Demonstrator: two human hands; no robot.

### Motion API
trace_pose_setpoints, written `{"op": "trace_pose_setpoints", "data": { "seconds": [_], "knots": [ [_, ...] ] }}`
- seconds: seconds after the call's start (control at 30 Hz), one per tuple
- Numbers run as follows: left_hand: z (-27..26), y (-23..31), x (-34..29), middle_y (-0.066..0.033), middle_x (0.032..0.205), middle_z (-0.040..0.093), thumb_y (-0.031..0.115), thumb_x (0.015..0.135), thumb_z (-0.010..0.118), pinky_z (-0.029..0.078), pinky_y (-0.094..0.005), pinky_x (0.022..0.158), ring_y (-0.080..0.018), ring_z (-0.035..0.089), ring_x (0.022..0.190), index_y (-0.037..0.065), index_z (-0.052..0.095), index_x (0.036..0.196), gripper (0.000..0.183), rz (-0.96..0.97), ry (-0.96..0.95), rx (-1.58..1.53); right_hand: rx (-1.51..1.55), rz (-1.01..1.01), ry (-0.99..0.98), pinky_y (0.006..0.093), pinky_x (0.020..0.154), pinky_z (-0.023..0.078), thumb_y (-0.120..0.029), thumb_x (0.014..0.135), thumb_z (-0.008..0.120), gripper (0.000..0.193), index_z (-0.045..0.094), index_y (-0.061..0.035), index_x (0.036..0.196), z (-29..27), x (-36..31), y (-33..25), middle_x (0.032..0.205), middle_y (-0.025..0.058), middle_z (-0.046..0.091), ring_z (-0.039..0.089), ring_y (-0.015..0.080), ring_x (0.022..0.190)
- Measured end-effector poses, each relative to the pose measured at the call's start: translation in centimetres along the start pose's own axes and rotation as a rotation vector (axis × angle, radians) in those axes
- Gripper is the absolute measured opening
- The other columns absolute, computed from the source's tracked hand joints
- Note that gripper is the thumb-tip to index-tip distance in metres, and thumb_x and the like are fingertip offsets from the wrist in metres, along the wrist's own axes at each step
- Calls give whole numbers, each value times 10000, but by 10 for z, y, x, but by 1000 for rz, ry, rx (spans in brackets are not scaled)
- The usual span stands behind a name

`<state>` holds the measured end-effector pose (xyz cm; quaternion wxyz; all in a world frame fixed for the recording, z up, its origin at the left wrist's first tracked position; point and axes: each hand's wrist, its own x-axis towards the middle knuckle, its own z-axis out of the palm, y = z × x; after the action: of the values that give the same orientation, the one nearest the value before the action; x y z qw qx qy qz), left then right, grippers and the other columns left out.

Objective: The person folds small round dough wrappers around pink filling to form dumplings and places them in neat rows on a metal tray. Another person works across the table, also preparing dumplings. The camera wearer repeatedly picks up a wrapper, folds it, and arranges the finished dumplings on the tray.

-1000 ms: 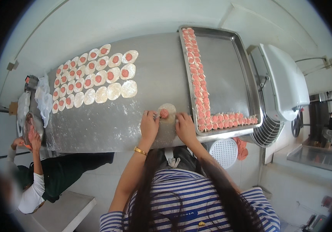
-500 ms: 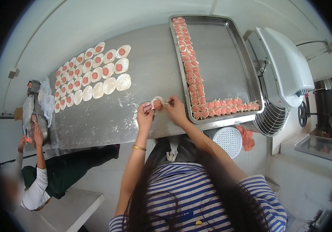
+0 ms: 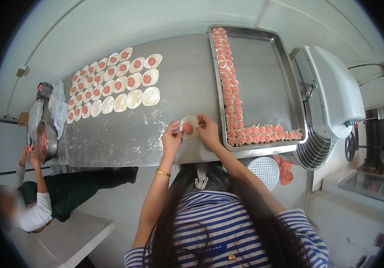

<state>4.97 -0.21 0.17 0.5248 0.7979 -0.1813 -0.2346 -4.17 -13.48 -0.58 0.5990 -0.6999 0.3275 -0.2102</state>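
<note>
Between my hands, low over the metal table's near edge, is a round dumpling wrapper (image 3: 192, 132) with a ball of pink filling on it. My left hand (image 3: 171, 136) pinches the wrapper's left rim. The right rim is pinched by the fingers of my right hand (image 3: 208, 131). To the left lie rows of wrappers (image 3: 121, 83), most with a pink ball on top; several in the nearest row, such as one pale wrapper (image 3: 151, 96), are bare. To the right, a steel tray (image 3: 263, 67) holds shaped dumplings (image 3: 229, 89) along its left and near sides.
A metal bowl of pink filling (image 3: 51, 142) stands at the table's left end, beside plastic bags (image 3: 58, 109). A co-worker's hands (image 3: 33, 156) are near that bowl. Right of the tray stands a white machine (image 3: 333, 85) with a wire guard. A white perforated stool (image 3: 263, 173) sits below the table edge.
The wrapper in my hands lies flatter and more spread out than before, when its rim was gathered nearer the filling. The co-worker's hands have drawn back from over the bowl. My view has shifted slightly.
</note>
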Motion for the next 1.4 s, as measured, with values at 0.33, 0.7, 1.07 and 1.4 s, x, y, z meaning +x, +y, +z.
{"op": "trace_pose_setpoints", "data": {
  "seconds": [0.33,0.7,1.07,1.4],
  "knots": [
    [6,-14,-9,-83,1033,647,-74,833,542,494,-234,769,-120,618,875,1,579,1158,336,27,-123,-271,294,192,-71,250,828,464,87,740,555,374,558,50,1112,-3,-15,18,1000,117,628,603,147,901],
    [6,-8,3,-26,811,624,17,838,631,474,-215,666,-73,573,735,-9,591,898,77,-7,-113,-286,357,252,-153,238,763,462,-7,781,660,219,623,23,995,-9,-6,15,959,76,630,596,127,838],
    [-6,31,-14,-60,960,597,-15,843,607,508,-260,761,-120,586,926,6,537,986,160,-17,-99,-573,237,167,-170,222,742,463,26,761,643,264,628,34,1024,-14,-7,-9,898,49,657,598,96,826],
    [-1,10,-7,-78,948,648,-78,712,656,523,-281,726,-186,642,864,5,596,808,140,260,-109,53,-135,-149,-243,281,759,510,62,708,615,302,632,14,1006,-21,-8,-15,887,84,645,640,191,819]
  ]
}}
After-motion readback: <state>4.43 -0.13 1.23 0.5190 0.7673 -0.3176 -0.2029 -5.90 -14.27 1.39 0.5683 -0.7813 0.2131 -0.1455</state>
